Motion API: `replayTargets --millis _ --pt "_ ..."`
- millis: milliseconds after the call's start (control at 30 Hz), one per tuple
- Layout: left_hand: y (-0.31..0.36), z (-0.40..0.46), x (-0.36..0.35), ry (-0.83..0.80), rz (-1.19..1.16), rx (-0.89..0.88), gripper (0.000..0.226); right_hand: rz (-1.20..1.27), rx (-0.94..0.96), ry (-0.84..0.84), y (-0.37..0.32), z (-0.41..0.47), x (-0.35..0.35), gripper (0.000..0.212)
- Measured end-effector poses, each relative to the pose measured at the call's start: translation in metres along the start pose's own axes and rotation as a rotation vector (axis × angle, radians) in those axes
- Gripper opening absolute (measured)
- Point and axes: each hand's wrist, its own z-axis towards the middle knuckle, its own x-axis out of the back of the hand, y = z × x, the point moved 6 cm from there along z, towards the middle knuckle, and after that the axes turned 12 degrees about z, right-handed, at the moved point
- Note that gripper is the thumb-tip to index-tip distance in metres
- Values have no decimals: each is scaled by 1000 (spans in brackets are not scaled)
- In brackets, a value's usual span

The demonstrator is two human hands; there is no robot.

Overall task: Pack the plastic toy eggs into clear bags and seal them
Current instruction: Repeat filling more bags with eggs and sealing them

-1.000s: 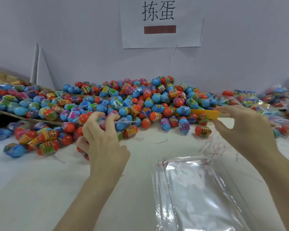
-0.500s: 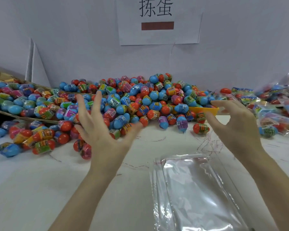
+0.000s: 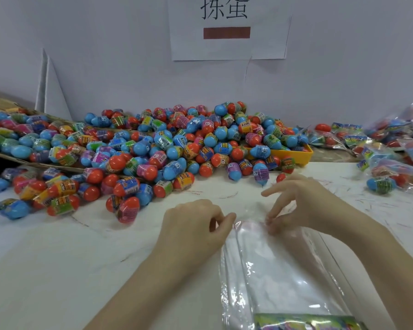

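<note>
— Both hands are seen low over the white table (image 3: 57, 270), at the far end of a stack of clear bags (image 3: 279, 277). How are they held?

— The left hand (image 3: 193, 225) is curled, its thumb and fingertips drawn together right at the top left corner of the bags; whether film is actually gripped there cannot be told. The right hand (image 3: 303, 206) is bent down onto the top edge, where the film appears to be pinched between thumb and middle fingers, while its index finger is stretched out to the left.

— Where are the eggs?

— A big heap of eggs (image 3: 167, 148), blue and orange-red with printed wrappers, is spread across the table behind the hands, against the wall. Part of the heap is carried on a cardboard sheet (image 3: 7, 160) at the left, and part is piled over a yellow tray (image 3: 296, 154) at the right.

— And beyond the tray?

— Filled bags (image 3: 389, 144) are heaped at the far right edge. One loose blue egg (image 3: 380, 184) is seen in front of them. A paper sign (image 3: 227, 27) with two characters and a brown bar is fixed to the wall above. A printed card (image 3: 305, 322) is visible at the near end of the bags.
</note>
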Motion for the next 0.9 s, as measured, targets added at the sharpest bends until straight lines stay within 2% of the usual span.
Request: replayTargets --millis 100,200,267,333,400,500,567,633,700,767,833,900 --pt "-2 1 -7 -91 -109 107 38 234 -16 68 -5 -4 9 10" --pt "-1 2 -18 -227 -406 184 63 623 5 81 -18 -12 20 15" --pt "8 2 -21 -360 -771 186 51 842 39 67 -29 -16 26 23" --pt "16 0 -19 -435 -998 158 32 966 57 105 -34 -17 31 30" --pt "18 0 -12 -373 -1056 147 22 1040 44 160 -33 -17 34 40" --pt "9 3 -2 -201 -1168 255 11 1192 7 166 -26 -16 33 66" --pt "0 6 5 -93 -1240 313 13 1311 -33 80 -23 -16 30 93" --pt "-6 8 11 -18 -1252 326 14 1312 -75 -45 -25 -17 22 99" --pt "-8 8 16 24 -1258 326 13 1244 -92 -147 -33 -18 14 81" --pt "-11 7 18 58 -1261 343 14 1195 -95 -160 -41 -17 9 46" --pt "-14 7 20 116 -1234 366 21 1201 -82 -49 -45 -15 11 22" --pt "-20 4 21 221 -1109 419 38 1208 -31 226 -43 -15 22 5"
